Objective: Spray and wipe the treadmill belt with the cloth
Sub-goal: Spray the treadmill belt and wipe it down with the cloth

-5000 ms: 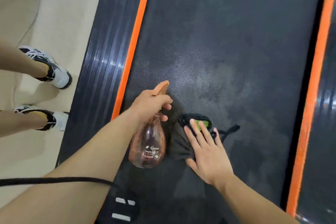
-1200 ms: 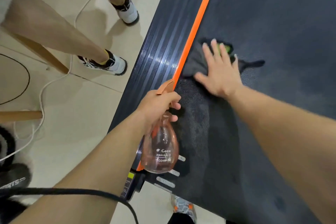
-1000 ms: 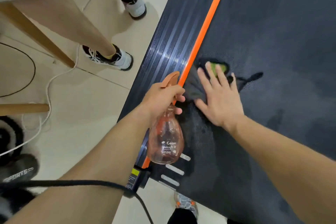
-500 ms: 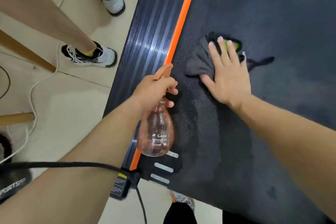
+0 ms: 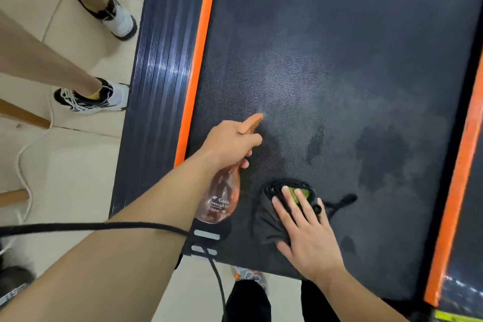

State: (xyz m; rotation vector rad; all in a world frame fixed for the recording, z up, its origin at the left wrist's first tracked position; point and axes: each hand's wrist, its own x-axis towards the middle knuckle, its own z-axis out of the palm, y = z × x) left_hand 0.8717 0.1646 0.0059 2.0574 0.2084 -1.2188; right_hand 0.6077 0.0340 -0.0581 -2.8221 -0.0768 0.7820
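The dark textured treadmill belt (image 5: 326, 47) fills the middle of the view, with darker wet patches at its right centre. My left hand (image 5: 230, 141) grips the neck of a clear orange spray bottle (image 5: 220, 198); its nozzle points up the belt and a faint mist hangs at its tip. My right hand (image 5: 305, 232) lies flat, fingers spread, on a dark cloth (image 5: 266, 219) with a green patch, pressed to the belt near its rear end.
Orange strips (image 5: 201, 42) edge the belt on both sides, with a ribbed dark side rail (image 5: 156, 65) at left. Another person's legs and black-and-white sneakers (image 5: 94, 98) stand on the tiled floor at left. A black cable (image 5: 78, 226) crosses my left forearm.
My right hand has dragged the cloth back from the left orange strip toward the belt's rear middle. My left hand has swung the bottle over the belt, and mist now shows at the nozzle.
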